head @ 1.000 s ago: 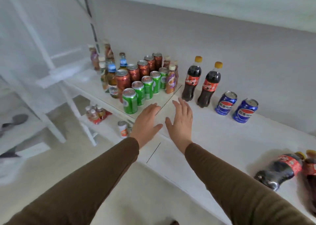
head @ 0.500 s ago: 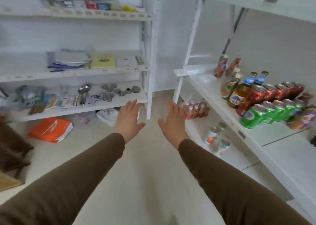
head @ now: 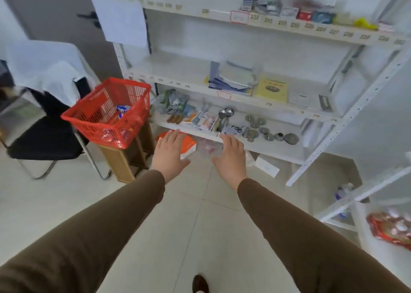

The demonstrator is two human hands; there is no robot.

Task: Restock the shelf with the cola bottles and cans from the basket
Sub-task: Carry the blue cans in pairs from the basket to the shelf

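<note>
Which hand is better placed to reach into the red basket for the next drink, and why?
Probably the left hand: it is open, holds nothing, and hangs nearer the red basket, which stands to its left. The right hand, also open, lies farther away.

Red basket (head: 106, 112) on wooden stool (head: 124, 157); stool, black chair (head: 44, 139) on tiled floor (head: 189, 226)

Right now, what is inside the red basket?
Inside the red basket a blue can shows, and clear bottle shapes press against the front mesh. The walls hide the rest, so I cannot count them.
</note>
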